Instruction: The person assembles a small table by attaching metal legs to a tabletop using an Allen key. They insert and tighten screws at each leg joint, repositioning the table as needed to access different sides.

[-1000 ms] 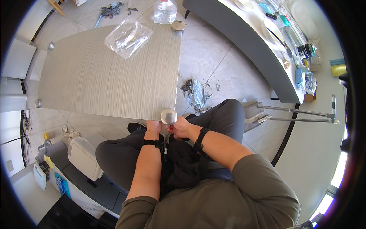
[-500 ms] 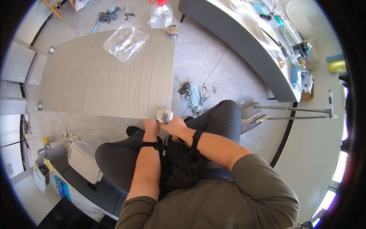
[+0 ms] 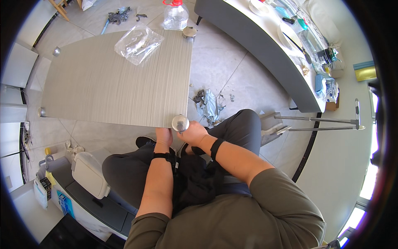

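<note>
A wood-grain panel [image 3: 112, 83], grey-beige with fine stripes, lies level in front of me with round metal feet at its corners. At its near right corner, a shiny metal foot [image 3: 180, 123] stands up. My right hand [image 3: 194, 133] is closed around the right side of this foot, with some fingertips hidden behind it. Just left of the foot, my left hand [image 3: 164, 135] reaches up against the panel's near edge, its fingers hidden beneath. A crumpled clear plastic bag [image 3: 139, 43] rests on the panel's far part.
A large clear water jug [image 3: 175, 17] with a red cap stands beyond the panel. Torn grey wrapping [image 3: 210, 106] litters the floor to the right. A curved grey-sided counter [image 3: 248, 45] runs along the right. By my left leg is a beige bin [image 3: 91, 175].
My right hand has moved slightly up and right, against the side of the metal foot and apart from my left hand. My left hand stays by the panel's edge.
</note>
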Available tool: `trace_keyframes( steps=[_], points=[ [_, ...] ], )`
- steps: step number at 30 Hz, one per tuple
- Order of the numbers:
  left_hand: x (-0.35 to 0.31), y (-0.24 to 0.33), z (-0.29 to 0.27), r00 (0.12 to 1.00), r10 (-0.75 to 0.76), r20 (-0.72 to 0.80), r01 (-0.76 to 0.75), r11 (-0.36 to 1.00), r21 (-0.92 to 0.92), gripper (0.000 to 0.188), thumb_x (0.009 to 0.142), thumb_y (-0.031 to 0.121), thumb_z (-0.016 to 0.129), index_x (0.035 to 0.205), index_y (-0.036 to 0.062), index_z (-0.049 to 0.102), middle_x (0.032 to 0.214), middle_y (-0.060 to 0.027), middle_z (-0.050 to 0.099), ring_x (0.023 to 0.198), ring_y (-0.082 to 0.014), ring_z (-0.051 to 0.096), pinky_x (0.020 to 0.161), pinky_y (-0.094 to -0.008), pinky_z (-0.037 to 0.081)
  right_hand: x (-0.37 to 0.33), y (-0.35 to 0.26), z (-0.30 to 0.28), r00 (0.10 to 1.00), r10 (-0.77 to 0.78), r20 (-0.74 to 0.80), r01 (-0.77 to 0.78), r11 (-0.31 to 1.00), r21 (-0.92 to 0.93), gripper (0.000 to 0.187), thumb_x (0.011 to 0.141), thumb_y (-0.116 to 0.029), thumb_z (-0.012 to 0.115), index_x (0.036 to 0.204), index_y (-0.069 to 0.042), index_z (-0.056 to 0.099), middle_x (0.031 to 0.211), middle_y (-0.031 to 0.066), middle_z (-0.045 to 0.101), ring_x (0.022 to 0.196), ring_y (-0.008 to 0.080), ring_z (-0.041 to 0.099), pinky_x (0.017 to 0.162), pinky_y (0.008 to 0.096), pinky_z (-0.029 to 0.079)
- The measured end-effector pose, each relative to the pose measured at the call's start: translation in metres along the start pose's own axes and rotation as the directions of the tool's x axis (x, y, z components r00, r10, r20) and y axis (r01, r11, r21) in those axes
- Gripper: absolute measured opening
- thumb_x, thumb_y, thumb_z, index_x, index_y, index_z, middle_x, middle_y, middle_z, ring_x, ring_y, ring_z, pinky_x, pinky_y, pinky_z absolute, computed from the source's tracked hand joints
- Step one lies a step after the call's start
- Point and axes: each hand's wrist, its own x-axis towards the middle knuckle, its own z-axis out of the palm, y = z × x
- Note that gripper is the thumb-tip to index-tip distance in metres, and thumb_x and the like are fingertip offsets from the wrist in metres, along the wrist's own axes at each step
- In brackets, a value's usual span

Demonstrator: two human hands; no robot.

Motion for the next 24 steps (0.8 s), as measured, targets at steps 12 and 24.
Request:
trace_keyframes(
  steps=[12,24],
  points=[
    [-0.006,-0.002,0.0,0.998,0.008,-0.06,-0.01,0.999,-0.032,0.032,0.09,0.02,0.053,0.118,0.0049,0.05,0.112,-0.0056,0.057,0.101,-0.021,0.056,0.086,-0.0349,0.047,0.025,0.073,0.046,0.859,0.193,0.474,-0.503,0.145,0.852,0.028,0.09,-0.03,0.054,0.086,-0.003,0.058,0.066,0.0023,0.056,0.059,0.012,0.05,0.05,0.0258,0.038],
    [0.012,-0.02,-0.021,0.999,-0.047,-0.02,0.044,0.989,-0.141,0.029,0.091,0.019,0.054,0.117,0.0044,0.051,0.111,-0.0052,0.055,0.106,-0.0174,0.051,0.096,-0.031,0.04,0.016,0.036,0.03,0.949,0.309,-0.058,-0.274,0.905,0.326,0.028,0.083,-0.026,0.058,0.09,0.001,0.061,0.086,0.0202,0.063,0.081,0.0364,0.061,0.073,0.0413,0.049]
  ],
)
